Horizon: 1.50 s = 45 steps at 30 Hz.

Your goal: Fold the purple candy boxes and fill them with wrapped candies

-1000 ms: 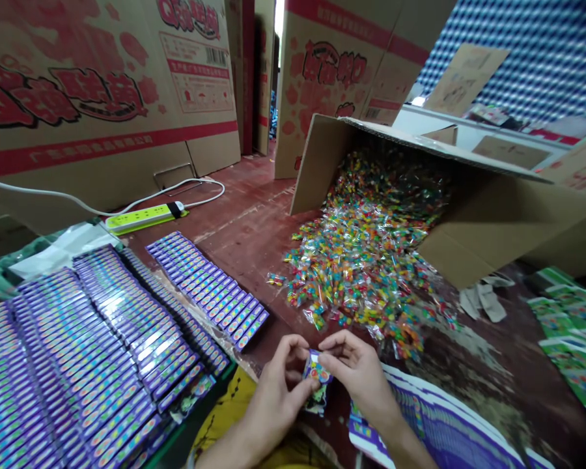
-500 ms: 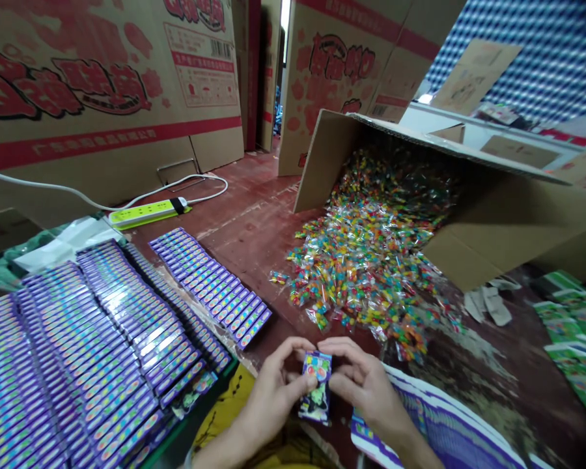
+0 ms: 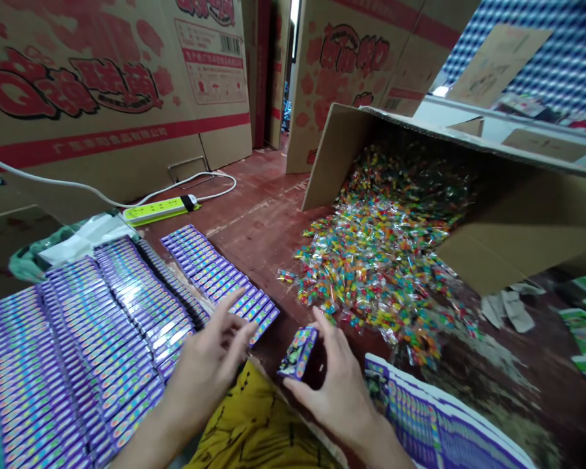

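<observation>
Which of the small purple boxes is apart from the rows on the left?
The single box held in the fingers of the right hand; the other boxes are packed side by side in rows.

Heaped sweets (image 3: 371, 260), rowed packets (image 3: 88, 326) and big cartons (image 3: 117, 85) suggest a workshop

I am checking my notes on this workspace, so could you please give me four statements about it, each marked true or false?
1. The right hand holds a small purple picture-printed box. True.
2. The left hand grips that box too. False: it is apart from the box, holding nothing visible.
3. Clear plastic packets of multicoloured sweets spill from a large brown cardboard carton. True.
4. The long lime-green and white plastic power strip lies right of the packets in this view. False: the strip lies to their left.
</observation>
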Tool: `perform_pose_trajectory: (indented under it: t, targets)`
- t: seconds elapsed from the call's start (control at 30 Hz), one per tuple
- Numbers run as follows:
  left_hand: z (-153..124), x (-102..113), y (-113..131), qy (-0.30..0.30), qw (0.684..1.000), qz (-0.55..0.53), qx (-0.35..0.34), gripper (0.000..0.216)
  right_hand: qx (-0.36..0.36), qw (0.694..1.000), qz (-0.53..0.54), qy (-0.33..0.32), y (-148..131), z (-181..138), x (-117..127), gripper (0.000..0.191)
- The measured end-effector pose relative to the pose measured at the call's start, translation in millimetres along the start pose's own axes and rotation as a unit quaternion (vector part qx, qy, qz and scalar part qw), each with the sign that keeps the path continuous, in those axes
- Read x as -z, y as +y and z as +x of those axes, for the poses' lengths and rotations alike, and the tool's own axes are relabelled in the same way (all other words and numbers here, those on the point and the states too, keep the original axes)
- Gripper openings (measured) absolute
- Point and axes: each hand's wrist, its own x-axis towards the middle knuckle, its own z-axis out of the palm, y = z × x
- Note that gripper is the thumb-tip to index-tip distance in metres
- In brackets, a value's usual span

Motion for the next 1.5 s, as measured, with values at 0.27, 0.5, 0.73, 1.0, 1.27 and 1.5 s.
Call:
perform_pose_trajectory:
  t: [0.27, 0.5, 0.73, 1.0, 1.27, 1.5]
  targets:
    - [0.9, 22.2, 12.1, 0.106, 0.994, 0.017, -0.038, 0.033, 0.038, 0.988, -0.152, -0.010, -25.7, 38.1, -53.7, 0.106]
    - [-8.9, -2.7, 4.1, 0.064, 0.995, -0.012, -0.074, 0.014, 0.035, 0.993, -0.111, 0.000, -10.4, 34.0, -19.5, 0.096]
    - [-28.2, -99.4, -2.9, -0.303, 0.927, 0.111, -0.189, 0.037, -0.066, 0.983, -0.169, 0.005, 79.1, -6.1, 84.2, 0.028]
    - [-36.9, -170.1, 4.6, -0.370, 0.881, 0.227, -0.189, 0.042, -0.037, 0.979, -0.202, -0.004, 106.2, -31.3, 83.1, 0.024]
    - [-33.5, -154.5, 14.4, -0.333, 0.920, 0.146, -0.149, 0.065, -0.163, 0.980, 0.081, 0.083, 75.8, -30.6, 93.9, 0.029]
    - [-19.5, -141.0, 22.6, -0.268, 0.955, -0.061, -0.115, 0.070, -0.214, 0.941, 0.245, 0.097, 49.9, -26.2, 70.4, 0.033]
